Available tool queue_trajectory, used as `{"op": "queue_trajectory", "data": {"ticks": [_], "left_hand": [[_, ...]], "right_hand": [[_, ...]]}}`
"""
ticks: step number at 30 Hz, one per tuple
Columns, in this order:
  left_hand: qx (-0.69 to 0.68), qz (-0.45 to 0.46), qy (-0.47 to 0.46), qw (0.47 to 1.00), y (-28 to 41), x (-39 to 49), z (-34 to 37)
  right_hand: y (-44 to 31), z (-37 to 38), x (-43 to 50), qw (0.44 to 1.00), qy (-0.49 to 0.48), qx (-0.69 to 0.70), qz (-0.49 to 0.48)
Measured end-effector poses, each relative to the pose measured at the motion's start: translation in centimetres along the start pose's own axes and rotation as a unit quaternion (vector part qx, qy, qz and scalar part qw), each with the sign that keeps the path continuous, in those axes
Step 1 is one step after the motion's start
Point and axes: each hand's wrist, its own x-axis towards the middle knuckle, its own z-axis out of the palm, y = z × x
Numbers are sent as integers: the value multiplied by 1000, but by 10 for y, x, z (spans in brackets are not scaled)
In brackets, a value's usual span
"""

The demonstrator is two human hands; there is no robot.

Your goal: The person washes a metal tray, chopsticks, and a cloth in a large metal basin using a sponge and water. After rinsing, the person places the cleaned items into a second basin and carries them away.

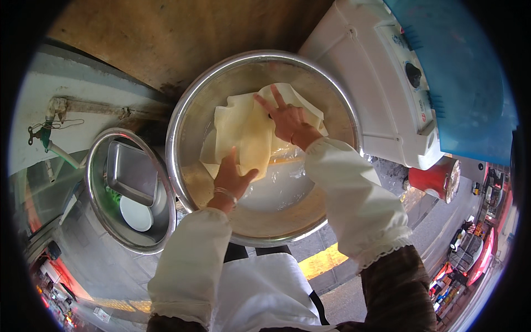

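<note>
A large round stainless-steel basin (265, 240) stands before me with water in it. Folded, overlapping pale yellow sheets (242, 124) lie in the water; whether they are tofu skin or cloth is unclear. My left hand (232, 176) rests on their near left part, thumb and forefinger spread. On their far right part lies my right hand (288, 120), palm down, two fingers stretched apart in a V and the others partly hidden. White sleeve covers (348, 182) reach over both my forearms.
At left, a smaller metal basin (97, 220) contains a rectangular metal tray (132, 172) and white plates (136, 213). A wall tap (43, 133) with a hose is beyond it. A white appliance housing (369, 83) borders the large basin at right, near a red bucket (431, 178).
</note>
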Motion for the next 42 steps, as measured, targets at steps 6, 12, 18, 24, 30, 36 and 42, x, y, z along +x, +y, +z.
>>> {"op": "queue_trajectory", "data": {"ticks": [6,12,18,24,30,36,42], "left_hand": [[37,-93,-37,994,4,12,24],[69,109,50,990,18,-32,-3],[75,111,-132,982,25,-51,-5],[144,136,117,973,11,2,9],[116,-151,-17,981,-1,65,5],[173,-57,3,983,-4,70,-6],[7,81,229,970,17,78,-46]], "right_hand": [[21,34,8,992,93,-86,4],[56,0,-131,992,79,73,64],[55,-12,-184,969,-178,132,109],[35,1,-109,979,-95,150,95],[34,60,-23,965,-33,122,231],[53,43,-27,969,-12,111,220],[60,-4,-58,958,154,214,117]]}}
